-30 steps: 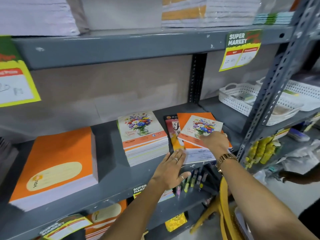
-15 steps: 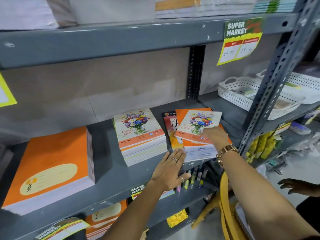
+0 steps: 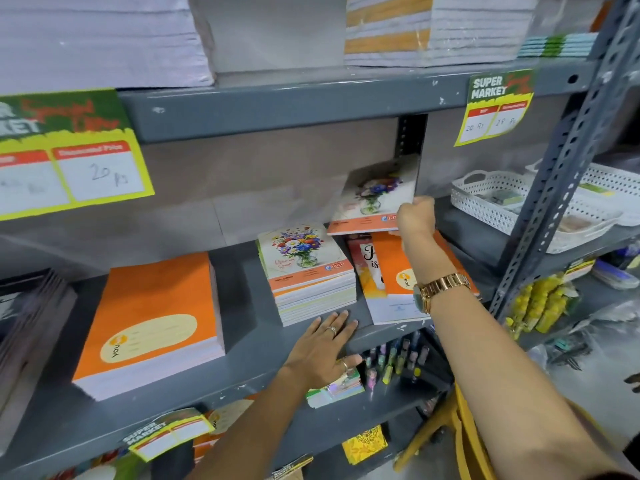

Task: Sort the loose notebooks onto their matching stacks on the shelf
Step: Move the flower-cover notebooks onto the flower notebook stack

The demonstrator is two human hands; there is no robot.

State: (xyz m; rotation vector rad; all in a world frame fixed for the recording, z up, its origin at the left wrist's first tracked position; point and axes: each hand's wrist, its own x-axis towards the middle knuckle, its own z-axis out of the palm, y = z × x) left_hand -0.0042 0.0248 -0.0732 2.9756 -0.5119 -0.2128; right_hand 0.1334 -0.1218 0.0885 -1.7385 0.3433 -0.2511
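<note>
Now 1 floral notebook [image 3: 375, 197] in right hand [image 3: 415, 216], 2 stacks, 2 loose.

Head view, close, facing shelf [image 3: 311, 109]

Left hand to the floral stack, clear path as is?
Probably yes. The left hand lies flat on the shelf just in front of the floral stack, with nothing between them; the right hand holds its notebook higher up.
</note>
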